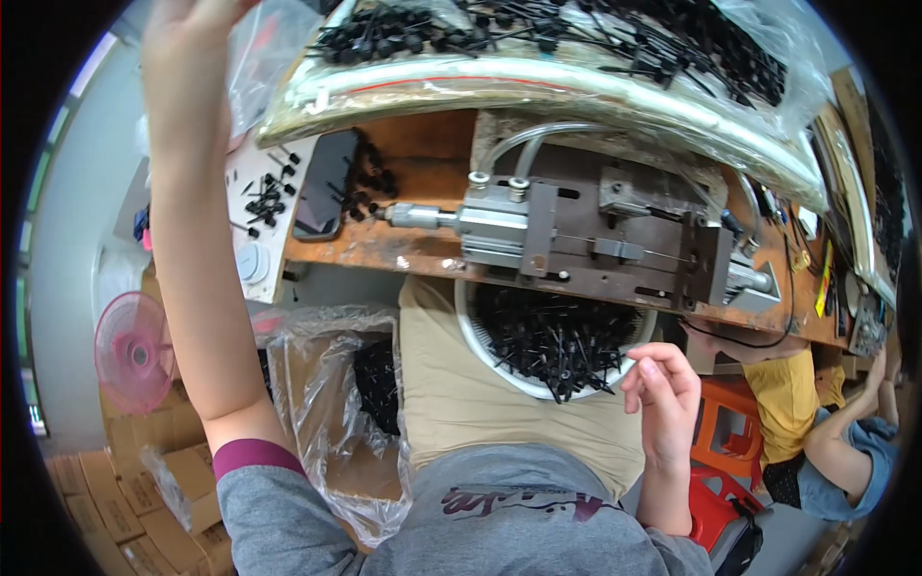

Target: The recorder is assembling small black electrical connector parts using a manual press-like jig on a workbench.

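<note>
Across the bench point(432, 144) sits a metal jig point(495, 228). Below, black parts point(557, 336) fill a basin point(483, 357) beside the loosely curled right hand point(665, 392); the left hand's point(192, 21) grip, cut off above, cannot be told.

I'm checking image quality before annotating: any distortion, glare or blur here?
Head view: black corners, and the long white strip bows into an arch; head view: that strip looks brightest, with highlights on the metal cylinder; head view: the left hand looks soft and is cut by the top edge, while the right hand is clearer.
</note>
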`<state>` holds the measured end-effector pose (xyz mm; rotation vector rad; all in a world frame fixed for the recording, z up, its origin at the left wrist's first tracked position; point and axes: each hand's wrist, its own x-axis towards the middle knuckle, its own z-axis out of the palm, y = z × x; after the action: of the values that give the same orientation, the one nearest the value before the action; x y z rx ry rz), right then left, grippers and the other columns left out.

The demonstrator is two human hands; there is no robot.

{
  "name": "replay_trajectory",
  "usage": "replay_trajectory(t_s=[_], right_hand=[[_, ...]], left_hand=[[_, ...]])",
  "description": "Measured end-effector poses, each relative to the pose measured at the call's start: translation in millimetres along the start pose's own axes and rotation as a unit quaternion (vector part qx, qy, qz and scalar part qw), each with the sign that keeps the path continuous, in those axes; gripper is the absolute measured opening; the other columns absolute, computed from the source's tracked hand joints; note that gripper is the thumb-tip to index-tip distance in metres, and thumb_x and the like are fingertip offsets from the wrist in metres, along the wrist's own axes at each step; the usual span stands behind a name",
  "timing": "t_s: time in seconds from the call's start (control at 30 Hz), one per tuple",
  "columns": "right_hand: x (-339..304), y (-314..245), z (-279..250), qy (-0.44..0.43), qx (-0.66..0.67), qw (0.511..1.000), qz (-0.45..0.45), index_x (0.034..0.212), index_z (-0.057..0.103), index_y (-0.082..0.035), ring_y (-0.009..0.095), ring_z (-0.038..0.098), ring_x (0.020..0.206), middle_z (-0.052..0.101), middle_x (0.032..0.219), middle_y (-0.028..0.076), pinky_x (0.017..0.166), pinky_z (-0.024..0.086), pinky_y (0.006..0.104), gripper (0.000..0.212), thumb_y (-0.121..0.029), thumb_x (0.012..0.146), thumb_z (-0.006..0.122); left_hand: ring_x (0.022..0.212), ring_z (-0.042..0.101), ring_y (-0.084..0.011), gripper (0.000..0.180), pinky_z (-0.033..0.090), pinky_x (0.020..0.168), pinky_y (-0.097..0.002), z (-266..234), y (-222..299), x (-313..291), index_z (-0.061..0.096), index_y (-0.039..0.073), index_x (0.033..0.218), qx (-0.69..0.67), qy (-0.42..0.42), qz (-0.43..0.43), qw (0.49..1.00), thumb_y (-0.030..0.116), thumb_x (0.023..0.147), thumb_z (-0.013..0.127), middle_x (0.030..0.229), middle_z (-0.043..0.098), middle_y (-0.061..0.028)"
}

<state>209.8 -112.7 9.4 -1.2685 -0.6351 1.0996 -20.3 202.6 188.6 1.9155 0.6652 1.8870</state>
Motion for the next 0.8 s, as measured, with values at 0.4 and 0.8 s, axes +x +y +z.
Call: replay_trajectory(t_s=[0.4,0.8], right_hand=[[-5.1,3.3,7.8,-0.037,-0.004,0.999,0.036,0.108,0.067,0.000,0.006,0.057,0.063,0.068,0.080,0.005,0.058,0.043,0.0189,0.016,-0.012,0.099,0.062],[-12.8,11.5,-1.0,-0.048,0.019,0.997,0.056,0.111,0.066,-0.003,0.005,0.056,0.063,0.068,0.081,0.004,0.058,0.043,0.0188,0.016,-0.010,0.098,0.060]], left_hand=[[0.092,0.072,-0.0311,0.042,0.056,0.085,-0.0372,156.2,-18.5,-30.1,0.072,-0.003,0.109,0.113,-0.381,0.021,0.917,0.024,0.079,0.076,0.098,0.073,-0.0228],[0.099,0.069,-0.0352,0.036,0.056,0.086,-0.0420,201.4,-30.9,-10.7,0.075,0.004,0.104,0.341,-0.509,0.093,0.785,0.013,0.070,0.071,0.102,0.071,-0.0225]])
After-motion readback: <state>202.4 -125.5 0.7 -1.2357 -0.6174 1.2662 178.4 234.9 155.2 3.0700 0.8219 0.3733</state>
